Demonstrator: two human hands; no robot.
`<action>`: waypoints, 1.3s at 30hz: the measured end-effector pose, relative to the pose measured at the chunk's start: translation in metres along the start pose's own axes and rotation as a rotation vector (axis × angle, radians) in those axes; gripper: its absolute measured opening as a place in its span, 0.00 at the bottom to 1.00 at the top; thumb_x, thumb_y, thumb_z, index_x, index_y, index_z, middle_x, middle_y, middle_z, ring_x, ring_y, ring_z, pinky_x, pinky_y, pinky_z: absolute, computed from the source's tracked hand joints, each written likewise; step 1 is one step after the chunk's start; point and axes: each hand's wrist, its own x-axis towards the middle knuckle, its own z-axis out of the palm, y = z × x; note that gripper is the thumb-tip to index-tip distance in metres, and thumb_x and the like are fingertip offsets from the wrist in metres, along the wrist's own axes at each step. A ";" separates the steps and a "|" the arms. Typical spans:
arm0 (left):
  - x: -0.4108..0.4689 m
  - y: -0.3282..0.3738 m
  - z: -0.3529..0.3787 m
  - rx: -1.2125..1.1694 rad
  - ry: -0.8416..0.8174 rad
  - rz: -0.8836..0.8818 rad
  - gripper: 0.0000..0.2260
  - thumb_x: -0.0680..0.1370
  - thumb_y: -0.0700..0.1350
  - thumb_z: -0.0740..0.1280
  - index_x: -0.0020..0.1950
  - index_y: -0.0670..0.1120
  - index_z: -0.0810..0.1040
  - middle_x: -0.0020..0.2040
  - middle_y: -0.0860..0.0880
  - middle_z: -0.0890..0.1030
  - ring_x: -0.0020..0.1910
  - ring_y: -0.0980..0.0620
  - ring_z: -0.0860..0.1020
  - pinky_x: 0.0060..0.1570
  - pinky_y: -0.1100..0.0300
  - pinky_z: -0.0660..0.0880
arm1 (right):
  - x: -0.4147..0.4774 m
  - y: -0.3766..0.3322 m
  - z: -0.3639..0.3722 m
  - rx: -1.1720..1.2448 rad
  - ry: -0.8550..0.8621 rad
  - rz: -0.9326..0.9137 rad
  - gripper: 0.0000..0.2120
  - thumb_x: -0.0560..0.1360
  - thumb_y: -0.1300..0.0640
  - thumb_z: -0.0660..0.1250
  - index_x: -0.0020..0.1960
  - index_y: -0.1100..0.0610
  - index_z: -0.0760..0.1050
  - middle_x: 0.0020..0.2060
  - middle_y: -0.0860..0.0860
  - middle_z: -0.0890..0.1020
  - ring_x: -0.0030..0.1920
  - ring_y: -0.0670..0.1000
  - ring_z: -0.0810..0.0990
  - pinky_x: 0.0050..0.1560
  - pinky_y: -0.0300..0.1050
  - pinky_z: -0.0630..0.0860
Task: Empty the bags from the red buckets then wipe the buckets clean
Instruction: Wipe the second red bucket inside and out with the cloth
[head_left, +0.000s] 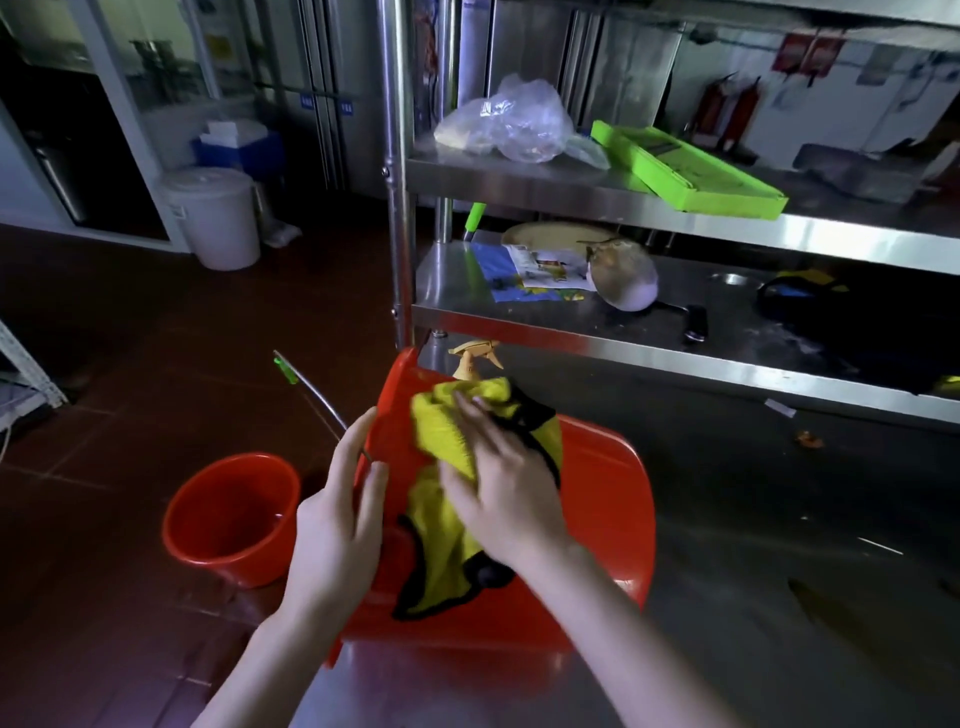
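Two red buckets (613, 499) (231, 514) — a yellow cloth (441, 426) (black-edged), lime-green tray (691, 166).

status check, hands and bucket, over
Left hand grips rim of tipped red plastic bucket. Right hand flat, pressing yellow black-edged cloth onto it. Second red bucket upright on brown tiled floor, clear of work.

This looks like the back area of a commercial kitchen. A tall stainless steel rack (571, 182) stands at the far right, above a steel worktable (779, 519) in the near right. The floor (130, 338) has dark red tiles. Far left are steel cabinet doors (332, 78) and a white lidded bucket (213, 218). On the rack lie a green slicer (685, 166) and a plastic bag (514, 119). Fire extinguishers (727, 109) stand by the far wall.
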 end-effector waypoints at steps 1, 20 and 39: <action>-0.005 -0.001 0.001 -0.025 0.003 -0.019 0.21 0.79 0.59 0.55 0.72 0.70 0.61 0.30 0.47 0.78 0.20 0.50 0.74 0.18 0.58 0.73 | -0.004 0.018 -0.007 -0.010 0.019 0.080 0.26 0.77 0.41 0.53 0.73 0.47 0.66 0.70 0.46 0.72 0.68 0.48 0.72 0.62 0.44 0.73; 0.028 0.024 -0.044 0.870 0.281 -0.065 0.29 0.77 0.62 0.56 0.75 0.50 0.67 0.54 0.40 0.67 0.50 0.40 0.68 0.50 0.44 0.70 | 0.018 -0.037 0.018 -0.086 0.019 0.025 0.28 0.79 0.43 0.54 0.75 0.53 0.64 0.74 0.49 0.66 0.76 0.49 0.60 0.73 0.56 0.58; 0.031 0.025 -0.016 0.097 -0.121 -0.254 0.19 0.83 0.54 0.56 0.74 0.56 0.68 0.37 0.55 0.80 0.29 0.67 0.73 0.31 0.75 0.68 | 0.054 -0.026 0.000 0.030 -0.188 0.354 0.23 0.77 0.41 0.52 0.60 0.53 0.75 0.59 0.56 0.79 0.59 0.60 0.77 0.57 0.52 0.72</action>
